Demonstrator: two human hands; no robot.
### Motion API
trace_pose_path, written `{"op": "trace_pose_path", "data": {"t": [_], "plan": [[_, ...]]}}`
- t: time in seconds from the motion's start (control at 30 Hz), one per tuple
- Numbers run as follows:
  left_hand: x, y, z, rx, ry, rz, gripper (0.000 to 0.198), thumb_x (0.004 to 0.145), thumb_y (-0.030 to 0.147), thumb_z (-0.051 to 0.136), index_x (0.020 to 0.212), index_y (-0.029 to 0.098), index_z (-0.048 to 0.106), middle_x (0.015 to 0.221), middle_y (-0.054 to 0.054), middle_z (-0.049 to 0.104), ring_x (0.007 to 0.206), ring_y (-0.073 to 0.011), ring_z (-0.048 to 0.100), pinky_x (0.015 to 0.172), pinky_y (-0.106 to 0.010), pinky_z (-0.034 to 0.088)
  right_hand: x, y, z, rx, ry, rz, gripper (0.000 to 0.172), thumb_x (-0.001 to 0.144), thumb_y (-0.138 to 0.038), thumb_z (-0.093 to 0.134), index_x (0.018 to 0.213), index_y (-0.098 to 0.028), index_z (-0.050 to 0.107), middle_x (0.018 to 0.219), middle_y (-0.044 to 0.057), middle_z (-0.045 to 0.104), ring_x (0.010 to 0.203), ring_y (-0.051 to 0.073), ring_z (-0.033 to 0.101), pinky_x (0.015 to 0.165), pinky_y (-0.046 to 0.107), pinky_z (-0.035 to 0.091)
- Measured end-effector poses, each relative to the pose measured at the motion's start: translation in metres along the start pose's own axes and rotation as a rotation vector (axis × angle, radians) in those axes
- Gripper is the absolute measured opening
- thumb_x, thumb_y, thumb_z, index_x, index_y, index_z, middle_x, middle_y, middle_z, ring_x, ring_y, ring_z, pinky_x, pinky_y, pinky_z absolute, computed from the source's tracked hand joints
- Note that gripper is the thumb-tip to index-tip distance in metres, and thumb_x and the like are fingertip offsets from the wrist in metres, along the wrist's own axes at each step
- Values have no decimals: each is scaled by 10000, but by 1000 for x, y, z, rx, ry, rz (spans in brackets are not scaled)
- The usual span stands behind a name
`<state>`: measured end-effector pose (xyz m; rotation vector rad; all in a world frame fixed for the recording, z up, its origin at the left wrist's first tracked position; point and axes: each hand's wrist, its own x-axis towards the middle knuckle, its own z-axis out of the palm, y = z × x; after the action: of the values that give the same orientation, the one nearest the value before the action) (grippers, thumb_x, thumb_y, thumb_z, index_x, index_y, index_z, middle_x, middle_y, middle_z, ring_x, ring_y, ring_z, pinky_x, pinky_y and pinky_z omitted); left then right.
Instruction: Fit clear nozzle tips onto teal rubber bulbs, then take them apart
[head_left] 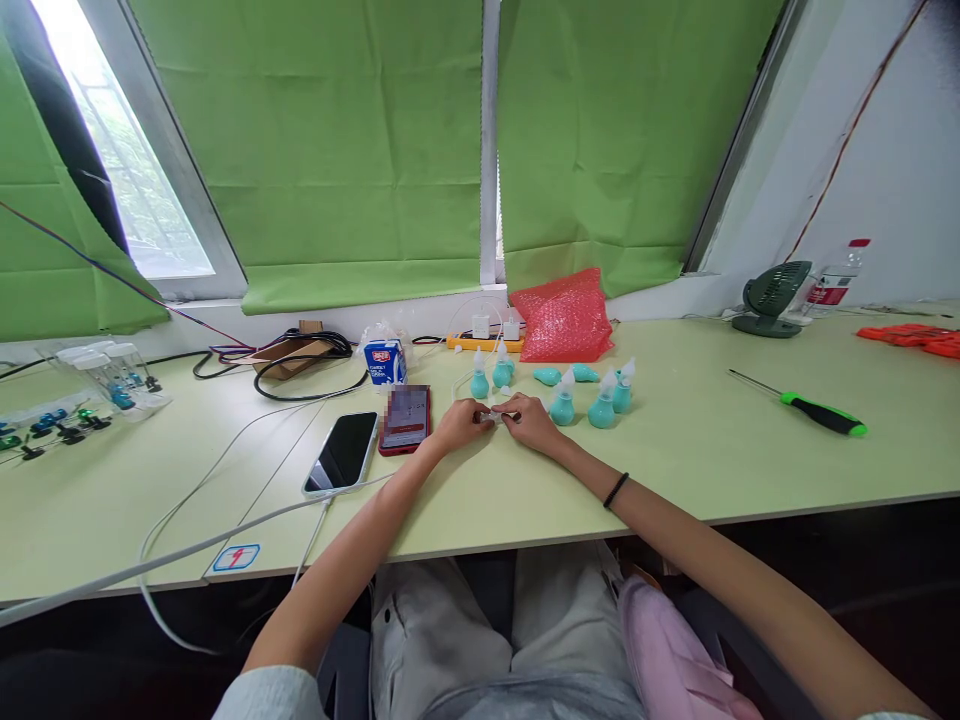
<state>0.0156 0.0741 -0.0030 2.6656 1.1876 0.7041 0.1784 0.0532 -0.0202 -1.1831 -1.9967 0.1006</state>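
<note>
My left hand (459, 424) and my right hand (534, 421) meet at the middle of the pale green table (712, 450), fingers pinched together on a small clear piece (496, 416) held between them. Just behind the hands stand several teal bulbs with white tips (562, 405); two more teal bulbs (491, 378) stand further left, and two lie on their sides (566, 375). A black band circles my right wrist.
A black phone (343, 453) on a white cable and a red phone (406, 419) lie left of the hands. A milk carton (385, 364), red bubble wrap (564, 317), power strip (484, 342), green-handled screwdriver (814, 410), small fan (772, 298) and bags of small parts (90, 385) sit around.
</note>
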Motion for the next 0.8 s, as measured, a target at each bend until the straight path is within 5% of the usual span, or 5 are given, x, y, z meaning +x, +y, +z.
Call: {"op": "trace_pose_path", "data": {"t": [0.4,0.6,0.8], "plan": [[1,-4,1,13,-7,27,267,718,269,499,886,143,663,660,-22,595,574,-115,480,548,-215,339,1,-2,4,56,10,41,308,647,-22,487,828,-169,690,849,47,680,849,186,592,708,292,501],[1,-4,1,12,-14,27,249,720,261,495,845,127,663,664,-28,601,568,-115,479,535,-215,333,1,-1,2,192,-7,156,263,656,-125,550,874,-188,683,854,42,681,691,155,622,634,266,514],[1,-4,1,-9,-20,41,246,728,258,492,848,131,665,687,-37,615,592,-123,503,551,-218,347,0,-4,1,145,29,107,277,649,-149,566,901,-179,678,848,66,679,686,159,619,622,260,505]]}}
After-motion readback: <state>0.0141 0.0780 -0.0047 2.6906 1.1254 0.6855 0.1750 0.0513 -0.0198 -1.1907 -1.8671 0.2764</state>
